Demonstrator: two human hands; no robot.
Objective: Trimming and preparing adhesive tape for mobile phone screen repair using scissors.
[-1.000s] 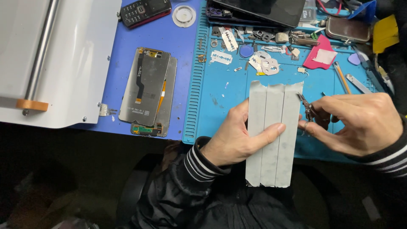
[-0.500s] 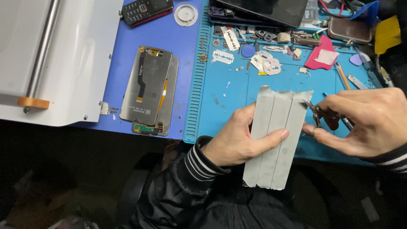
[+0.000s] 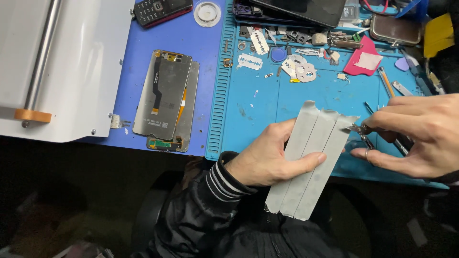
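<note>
The grey strips [image 3: 306,157] are tilting further right; left hand [image 3: 267,157] gripping them, right hand [image 3: 420,134] pinching tweezers [image 3: 366,131] at their top corner, best lifted gently.

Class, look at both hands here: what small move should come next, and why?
Probably close the tweezers on the top corner of the right-hand strip and peel it. The left hand steadies the grey strips, and the right hand has the tips at that edge.

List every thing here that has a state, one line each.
left hand: gripping the grey strip panel
grey strip panel: held tilted, off the mat
right hand: holding tweezers
tweezers: tips at the panel's top corner
phone screen: lying face down
</note>
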